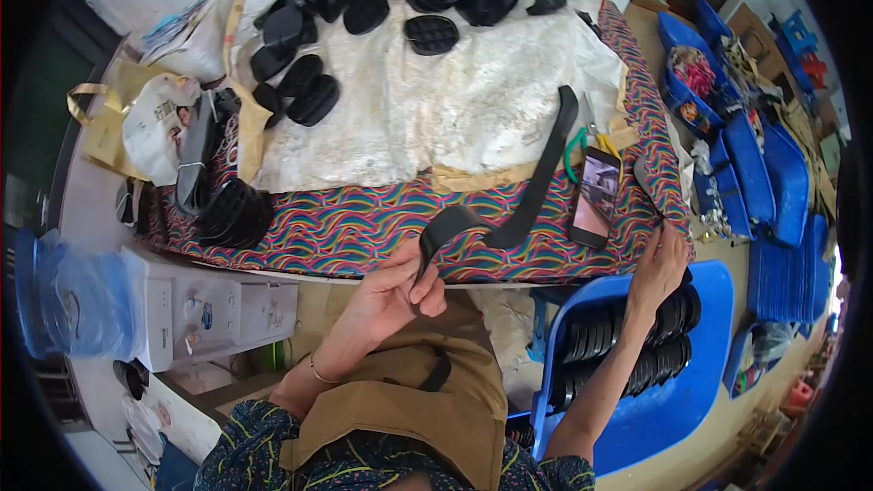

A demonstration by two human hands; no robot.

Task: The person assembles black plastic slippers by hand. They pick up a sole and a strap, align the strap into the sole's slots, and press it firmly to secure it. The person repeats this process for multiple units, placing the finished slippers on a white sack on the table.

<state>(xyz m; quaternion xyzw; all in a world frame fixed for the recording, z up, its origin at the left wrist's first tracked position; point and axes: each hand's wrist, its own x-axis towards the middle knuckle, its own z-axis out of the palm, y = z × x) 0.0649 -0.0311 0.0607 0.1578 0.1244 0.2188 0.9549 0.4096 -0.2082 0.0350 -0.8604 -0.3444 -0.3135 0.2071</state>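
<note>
A brown apron (pixel 400 409) is closest. To its right, under the right arm, a blue tub (pixel 668 425) holds rows of black pieces (pixel 668 359). Just past the apron, the left hand (pixel 397 286) pinches one end of a black strip (pixel 546 164), thumb on one side and bent fingers on the other. The right hand (pixel 661 259) is by the corner of the table (pixel 346 232), its fingers close together at the end of a dark tool (pixel 645 184); I cannot tell if it grips the tool or only touches it. The strip looks light, bendy and a bit springy, and not easy to break. Its smooth side may slip a little, so the flat end is a good spot to pinch. It is long, flat and black, with a round curl near the left hand, then a sharp turn on the wavy cloth, and its far end on a pale sheet (pixel 364 127). Right of the strip are a phone (pixel 596 200) and a green handle (pixel 574 153). Farthest away, black pads (pixel 432 35) lie about on the sheet.
</note>
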